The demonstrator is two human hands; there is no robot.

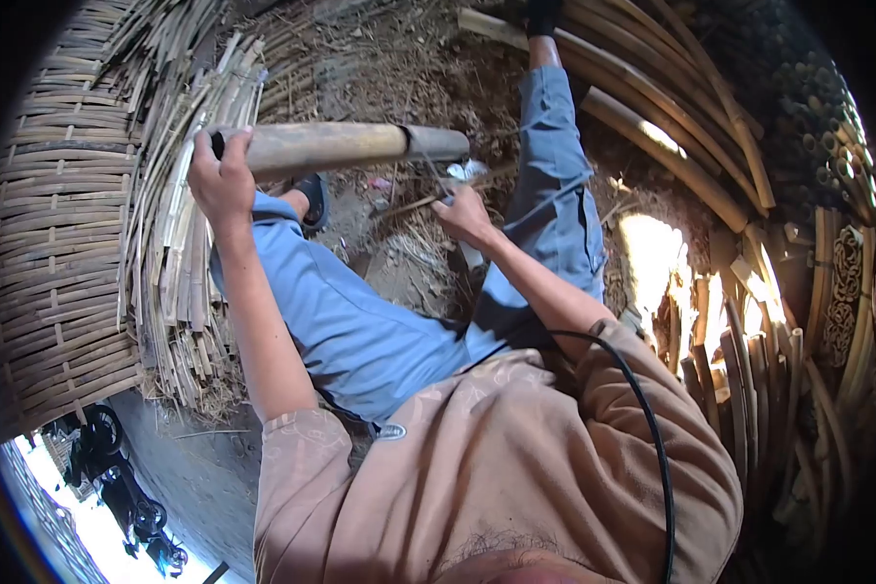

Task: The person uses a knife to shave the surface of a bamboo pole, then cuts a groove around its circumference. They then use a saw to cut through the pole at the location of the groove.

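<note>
A thick bamboo section (331, 146) with a dark ring around its joint lies across in front of me, above my knees. My left hand (222, 180) is wrapped around its left end, thumb near the dark opening. Below the right part of the bamboo, my right hand (465, 214) is closed, and a thin strip or blade slants up from its fingers toward the dark ring. I cannot tell what kind of thing this is. My legs, in blue trousers (331, 292), are spread on either side.
Split bamboo strips (190, 234) are stacked at left beside a woven bamboo panel (58, 224). Long bamboo poles (652, 136) lie at upper right, with cut pieces (749, 389) standing below. Shavings (414, 248) litter the ground. A black cable (657, 428) runs over my right arm.
</note>
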